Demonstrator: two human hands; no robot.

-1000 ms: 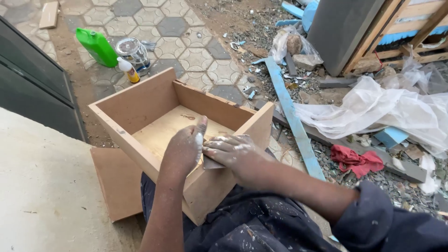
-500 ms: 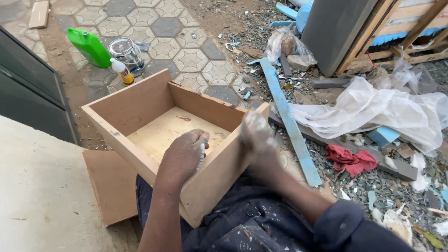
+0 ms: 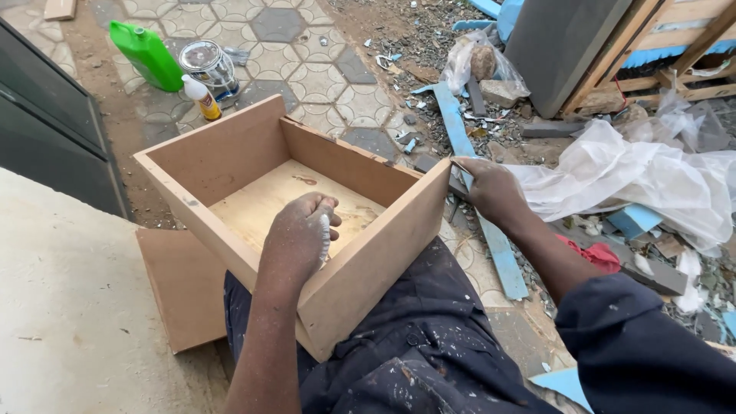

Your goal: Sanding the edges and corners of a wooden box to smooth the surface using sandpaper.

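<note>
Since a moment ago my right hand (image 3: 494, 188) has swung out past the wooden box's (image 3: 360, 268) far corner, its grip closed on a thin scraper (image 3: 462, 169). My left hand (image 3: 299, 238) rests fisted inside the box, which lies on my lap.

The open box (image 3: 253, 184) is tan-brown board with a paler yellowish bottom. White dust smears the left hand (image 3: 300, 234). A bright green jug (image 3: 147, 55) lies on grey-and-cream hexagon paving (image 3: 307, 69); a light blue plank (image 3: 475, 184), red rag (image 3: 594, 254) and translucent white plastic sheet (image 3: 629, 176) lie on gravel.
</note>
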